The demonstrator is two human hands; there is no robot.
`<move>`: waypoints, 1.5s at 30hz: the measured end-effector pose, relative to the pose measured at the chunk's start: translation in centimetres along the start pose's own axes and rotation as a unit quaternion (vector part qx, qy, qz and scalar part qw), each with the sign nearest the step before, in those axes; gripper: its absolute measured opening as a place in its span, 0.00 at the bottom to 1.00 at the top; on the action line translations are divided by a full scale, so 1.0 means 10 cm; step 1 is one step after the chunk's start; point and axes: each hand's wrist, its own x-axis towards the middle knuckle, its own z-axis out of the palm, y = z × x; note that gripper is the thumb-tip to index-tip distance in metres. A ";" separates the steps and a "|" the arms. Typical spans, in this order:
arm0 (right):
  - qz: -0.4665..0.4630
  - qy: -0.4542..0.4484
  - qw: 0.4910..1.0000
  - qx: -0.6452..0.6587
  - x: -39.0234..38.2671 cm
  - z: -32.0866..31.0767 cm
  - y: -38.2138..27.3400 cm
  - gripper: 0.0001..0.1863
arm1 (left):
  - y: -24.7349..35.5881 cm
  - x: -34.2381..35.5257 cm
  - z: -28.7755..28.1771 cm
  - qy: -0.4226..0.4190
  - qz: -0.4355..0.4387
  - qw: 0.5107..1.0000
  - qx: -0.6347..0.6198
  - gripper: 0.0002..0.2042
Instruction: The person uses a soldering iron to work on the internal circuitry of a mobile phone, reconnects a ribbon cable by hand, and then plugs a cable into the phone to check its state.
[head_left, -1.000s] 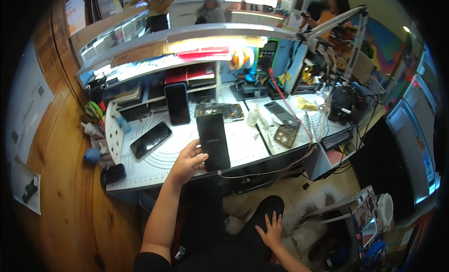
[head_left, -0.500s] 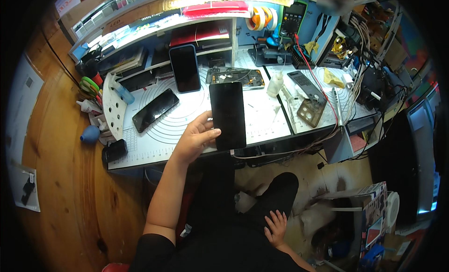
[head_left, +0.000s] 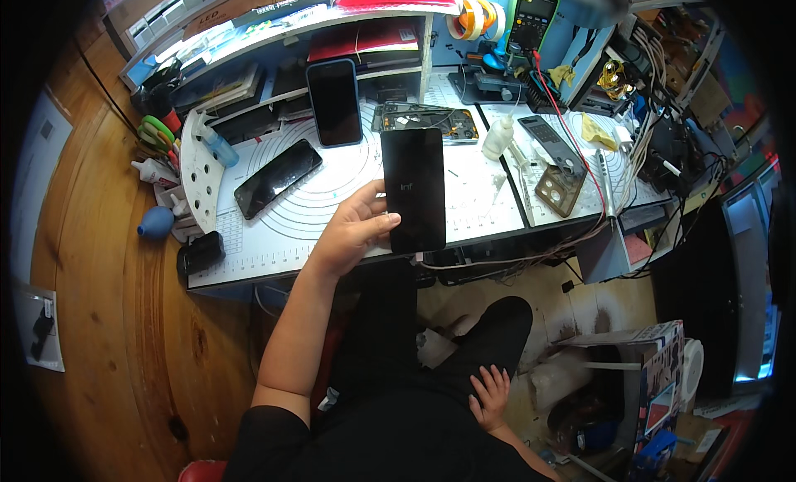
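Over the front edge of the white gridded work mat (head_left: 274, 242), the left hand (head_left: 352, 233) grips a flat, glossy black rectangular phone (head_left: 413, 190) by its left side, fingers curled around it, screen upward. Another dark phone (head_left: 277, 179) lies flat near the mat's left edge. The right hand (head_left: 491, 397) rests with fingers spread on a black-clothed thigh, holding nothing.
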 end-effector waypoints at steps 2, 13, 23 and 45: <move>-0.001 0.001 1.000 0.000 -0.02 0.00 -0.02 0.24 | 0.00 0.00 -0.01 -0.002 0.003 1.000 -0.001 0.31; 0.011 -0.011 1.000 0.016 0.04 -0.01 -0.04 0.25 | -0.05 0.02 -0.02 -0.001 0.030 1.000 0.003 0.25; 0.004 -0.002 1.000 -0.007 -0.03 0.01 -0.09 0.25 | -0.06 0.02 -0.01 -0.022 0.069 0.997 0.013 0.29; -0.008 -0.020 0.999 -0.041 -0.07 0.06 -0.03 0.25 | -0.15 0.02 -0.05 -0.014 0.083 0.995 0.049 0.33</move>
